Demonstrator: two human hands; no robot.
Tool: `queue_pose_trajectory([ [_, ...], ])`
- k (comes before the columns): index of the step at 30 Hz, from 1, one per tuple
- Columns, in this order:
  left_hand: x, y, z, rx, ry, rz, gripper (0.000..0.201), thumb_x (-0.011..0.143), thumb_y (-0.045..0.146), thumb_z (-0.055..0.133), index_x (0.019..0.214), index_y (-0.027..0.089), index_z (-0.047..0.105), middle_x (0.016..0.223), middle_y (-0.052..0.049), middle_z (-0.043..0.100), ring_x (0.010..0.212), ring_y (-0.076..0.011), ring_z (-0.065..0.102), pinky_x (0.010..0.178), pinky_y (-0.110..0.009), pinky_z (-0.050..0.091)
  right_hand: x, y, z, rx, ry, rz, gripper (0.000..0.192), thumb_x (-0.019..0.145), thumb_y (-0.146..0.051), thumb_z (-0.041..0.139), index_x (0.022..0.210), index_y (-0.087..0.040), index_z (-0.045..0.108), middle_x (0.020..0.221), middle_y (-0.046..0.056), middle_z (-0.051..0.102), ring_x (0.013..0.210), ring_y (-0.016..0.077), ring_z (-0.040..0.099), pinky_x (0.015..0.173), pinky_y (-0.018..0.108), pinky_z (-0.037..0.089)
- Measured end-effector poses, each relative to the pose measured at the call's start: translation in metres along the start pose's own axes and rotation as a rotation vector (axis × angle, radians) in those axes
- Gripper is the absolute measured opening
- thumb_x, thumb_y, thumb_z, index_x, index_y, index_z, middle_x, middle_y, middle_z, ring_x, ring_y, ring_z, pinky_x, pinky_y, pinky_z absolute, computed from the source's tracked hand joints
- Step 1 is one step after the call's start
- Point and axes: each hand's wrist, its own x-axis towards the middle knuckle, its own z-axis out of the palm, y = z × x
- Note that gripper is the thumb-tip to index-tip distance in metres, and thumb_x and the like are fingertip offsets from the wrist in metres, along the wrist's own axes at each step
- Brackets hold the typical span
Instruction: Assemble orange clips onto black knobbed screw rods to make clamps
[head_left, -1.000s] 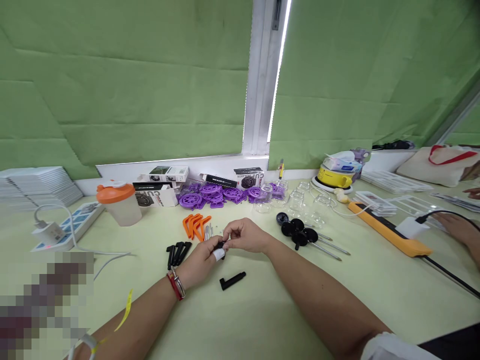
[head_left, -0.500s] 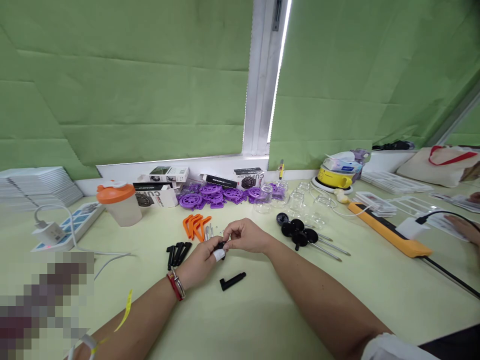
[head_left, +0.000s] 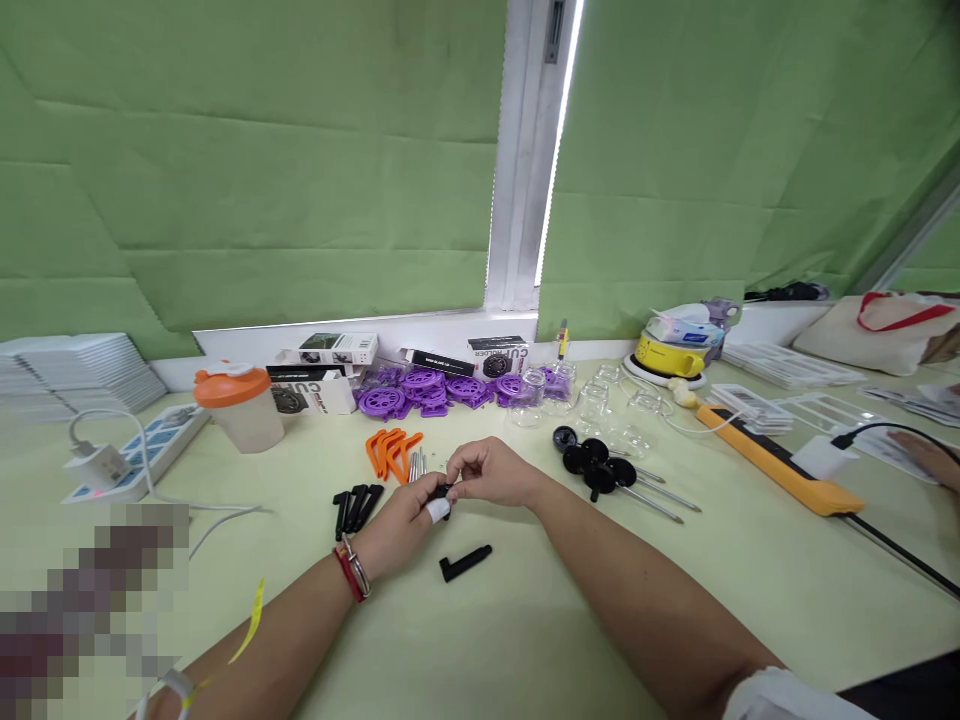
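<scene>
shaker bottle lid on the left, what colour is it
Orange: the shaker bottle lid tops a translucent white cup, seen clearly in the head view.

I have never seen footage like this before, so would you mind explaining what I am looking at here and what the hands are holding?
There is no machine here: the picture comes from a camera worn on a person's head, looking forward and down at their own two bare hands over a pale yellow-green table. The left hand, with a white wrap on one finger and a red bracelet at the wrist, and the right hand meet over a small black plastic part, pinching it between the fingertips. A black L-shaped plastic piece lies just below them. Nearby lie a row of black plastic sticks, orange plastic clips, purple plastic wheels, black discs on metal rods, clear glass cups and an orange-lidded shaker bottle. The hand at the far right edge belongs to someone else.
</scene>
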Motion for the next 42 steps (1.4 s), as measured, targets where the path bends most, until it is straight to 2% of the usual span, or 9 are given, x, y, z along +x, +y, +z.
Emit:
queue_pose_trajectory([
  [6,0.001,0.0,0.0,-0.016,0.002,0.016,0.019,0.088,0.033,0.042,0.088,0.018,0.053,0.079,0.0,0.051,0.075,-0.0152,0.044,0.067,-0.025,0.037,0.0,-0.005,0.001,-0.033,-0.036,-0.07,0.02,0.06,-0.031,0.079,0.068,-0.016,0.07,0.082,0.001,0.057,0.053,0.0048,0.042,0.052,0.021,0.036],
  [11,0.0,0.002,0.001,-0.006,0.014,0.009,0.02,0.088,0.036,0.043,0.089,0.018,0.052,0.08,-0.001,0.052,0.074,-0.0156,0.045,0.066,-0.026,0.037,0.0,-0.005,0.001,-0.054,-0.034,-0.062,0.018,0.061,-0.031,0.078,0.069,-0.017,0.071,0.082,0.001,0.057,0.054,0.0057,0.043,0.053,0.021,0.037],
  [21,-0.002,0.008,0.002,0.037,0.136,0.029,0.01,0.085,0.028,0.045,0.093,0.021,0.045,0.073,0.001,0.049,0.066,-0.0143,0.044,0.063,-0.027,0.037,0.0,-0.006,0.001,-0.058,-0.014,-0.095,0.013,0.067,-0.028,0.072,0.071,-0.016,0.069,0.074,0.001,0.059,0.06,0.0096,0.048,0.058,0.023,0.039],
  [25,-0.001,0.007,-0.014,0.004,0.209,-0.041,0.016,0.083,0.028,0.046,0.097,0.022,0.047,0.071,0.001,0.053,0.063,-0.0147,0.049,0.062,-0.028,0.04,0.002,-0.004,-0.009,-0.051,0.169,0.019,0.017,0.072,-0.03,0.065,0.081,-0.016,0.066,0.062,-0.002,0.054,0.053,0.0087,0.041,0.052,0.023,0.035],
  [28,0.001,0.0,-0.034,-0.083,0.401,-0.198,0.018,0.078,0.027,0.047,0.095,0.021,0.049,0.073,0.0,0.059,0.06,-0.0143,0.053,0.057,-0.027,0.041,0.004,0.003,-0.017,-0.047,0.324,0.095,0.018,0.071,-0.031,0.064,0.082,-0.016,0.063,0.066,-0.001,0.055,0.054,0.0088,0.042,0.052,0.023,0.036],
  [30,0.003,-0.009,-0.049,-0.027,0.54,-0.344,0.019,0.074,0.025,0.044,0.091,0.02,0.052,0.068,0.001,0.059,0.053,-0.0132,0.05,0.05,-0.025,0.038,0.005,0.008,-0.02,-0.065,0.359,0.127,0.017,0.069,-0.029,0.064,0.08,-0.016,0.063,0.069,0.0,0.057,0.055,0.009,0.043,0.053,0.023,0.037],
  [32,0.003,-0.021,-0.065,0.136,0.621,-0.479,0.017,0.073,0.027,0.043,0.083,0.02,0.054,0.065,0.0,0.059,0.053,-0.0146,0.052,0.047,-0.025,0.037,0.005,0.012,-0.019,-0.095,0.328,0.156,0.016,0.068,-0.028,0.065,0.078,-0.016,0.063,0.068,0.0,0.057,0.055,0.0091,0.044,0.053,0.023,0.037],
  [36,-0.001,-0.045,-0.094,0.325,0.62,-0.615,0.013,0.067,0.026,0.046,0.072,0.02,0.056,0.069,-0.004,0.064,0.066,-0.0201,0.06,0.055,-0.027,0.041,0.005,0.012,-0.013,-0.182,0.176,0.14,0.013,0.068,-0.026,0.066,0.077,-0.017,0.066,0.064,-0.001,0.056,0.056,0.0094,0.045,0.053,0.022,0.037],
  [42,-0.008,-0.072,-0.113,0.495,0.458,-0.742,0.002,0.057,0.02,0.052,0.056,0.019,0.053,0.064,-0.011,0.063,0.068,-0.0278,0.06,0.056,-0.032,0.039,0.0,0.005,-0.013,-0.247,-0.012,0.142,0.011,0.065,-0.025,0.069,0.073,-0.017,0.067,0.066,0.0,0.059,0.06,0.0106,0.05,0.055,0.022,0.039],
])
